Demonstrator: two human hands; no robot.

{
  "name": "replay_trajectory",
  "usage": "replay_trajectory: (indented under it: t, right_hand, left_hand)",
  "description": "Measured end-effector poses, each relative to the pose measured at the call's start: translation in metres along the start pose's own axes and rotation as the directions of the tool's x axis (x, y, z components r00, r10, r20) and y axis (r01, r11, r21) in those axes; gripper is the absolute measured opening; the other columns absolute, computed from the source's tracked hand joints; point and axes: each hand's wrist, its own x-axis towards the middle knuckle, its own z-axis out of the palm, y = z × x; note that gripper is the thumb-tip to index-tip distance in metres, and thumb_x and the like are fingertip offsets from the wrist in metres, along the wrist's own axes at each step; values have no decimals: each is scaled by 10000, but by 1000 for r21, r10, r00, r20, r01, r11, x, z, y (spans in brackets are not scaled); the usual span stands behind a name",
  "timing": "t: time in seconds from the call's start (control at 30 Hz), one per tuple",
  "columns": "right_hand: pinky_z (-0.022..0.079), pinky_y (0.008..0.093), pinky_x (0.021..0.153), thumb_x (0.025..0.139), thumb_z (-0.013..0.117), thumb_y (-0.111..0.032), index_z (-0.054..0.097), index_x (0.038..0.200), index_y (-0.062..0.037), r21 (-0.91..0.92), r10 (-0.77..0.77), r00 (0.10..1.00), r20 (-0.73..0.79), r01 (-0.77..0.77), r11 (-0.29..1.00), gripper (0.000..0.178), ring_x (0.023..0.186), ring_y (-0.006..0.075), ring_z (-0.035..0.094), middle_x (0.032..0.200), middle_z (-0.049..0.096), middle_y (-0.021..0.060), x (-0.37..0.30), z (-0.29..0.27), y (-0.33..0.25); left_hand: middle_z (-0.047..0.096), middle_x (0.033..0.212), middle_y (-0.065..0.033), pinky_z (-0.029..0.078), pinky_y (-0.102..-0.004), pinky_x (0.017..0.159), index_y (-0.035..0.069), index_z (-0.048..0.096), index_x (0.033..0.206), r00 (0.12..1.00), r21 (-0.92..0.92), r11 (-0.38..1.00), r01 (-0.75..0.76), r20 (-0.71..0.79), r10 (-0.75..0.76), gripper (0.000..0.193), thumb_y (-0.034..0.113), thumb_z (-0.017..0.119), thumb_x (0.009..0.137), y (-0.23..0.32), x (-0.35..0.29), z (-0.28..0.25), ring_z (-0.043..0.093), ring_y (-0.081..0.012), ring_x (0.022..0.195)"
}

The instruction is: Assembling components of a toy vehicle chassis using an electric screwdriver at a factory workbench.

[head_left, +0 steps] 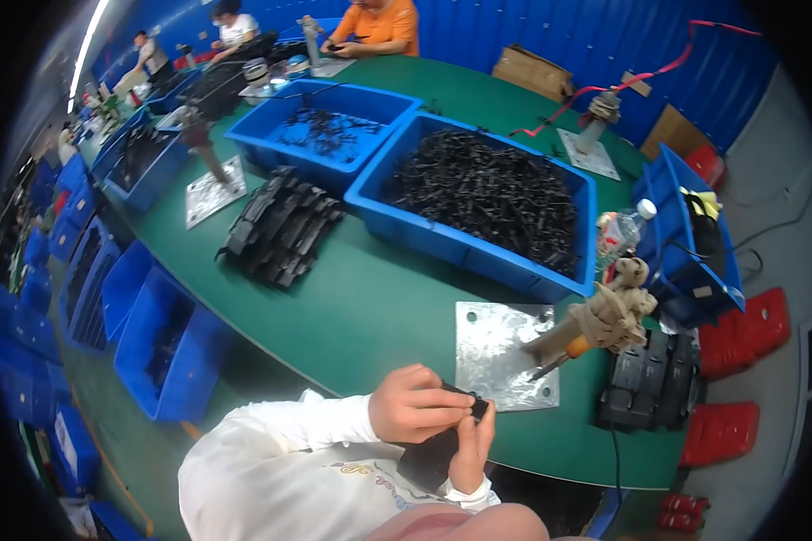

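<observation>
At the table's near edge, my left hand (417, 405) and my right hand (472, 448) meet around a small black plastic part (479, 408). Fingers of both hands are closed on it, and they cover much of its shape. Just beyond them lies a shiny metal base plate (492, 352) with a post whose top is wrapped in tan cloth (609, 316). A thin tool with an orange handle (577, 346) sticks out from the wrapping toward the plate.
A blue bin (465, 250) heaped with black parts stands beyond the plate, beside a blue bin (289, 160) with fewer parts. Stacked black pieces (280, 225) lie left, others (651, 380) right. A plastic bottle (624, 230) stands near the right bin. A person in orange (383, 27) sits across.
</observation>
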Motion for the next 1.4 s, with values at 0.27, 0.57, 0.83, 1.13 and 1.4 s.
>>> replay_trajectory:
  t: [0.27,0.57,0.83,1.13,1.4]
  right_hand:
    - [434,319,837,1004,459,-207,449,1228,46,-26,25,998,-49,-26,999,338,975,205,537,1082,567,141,2,-7,21]
    - [455,306,832,1007,476,-216,418,1249,70,53,65,992,-110,-59,997,379,986,178,559,1088,586,129,-3,2,18]
    - [449,308,876,1005,477,-218,387,1290,106,54,71,996,-53,-68,996,440,1021,198,562,1117,586,152,-3,0,15]
    - [419,341,954,1023,422,-277,326,1364,131,27,99,994,-41,-98,995,540,1100,243,540,1195,563,191,-7,-1,17]
    - [435,328,881,1029,404,-257,403,1274,82,-20,37,998,-47,-38,999,419,1005,208,549,1102,579,151,-5,2,13]
  left_hand:
    - [694,1071,80,376,-290,654,149,726,868,999,60,998,-33,38,31,277,103,756,597,-9,7,5,472,-167,699]
    - [705,1047,121,384,-278,683,179,739,869,999,68,997,31,14,-32,260,141,791,617,-5,-2,4,509,-155,757]
    - [713,1012,103,384,-276,684,167,730,816,999,63,998,7,-47,-4,227,137,791,599,-6,0,8,517,-156,756]
    - [714,997,82,390,-285,667,158,726,815,999,87,996,0,-51,4,257,141,791,567,0,4,4,516,-156,747]
    - [700,991,81,415,-300,673,154,728,840,999,147,989,16,-43,-9,268,153,787,579,5,0,3,524,-159,761]
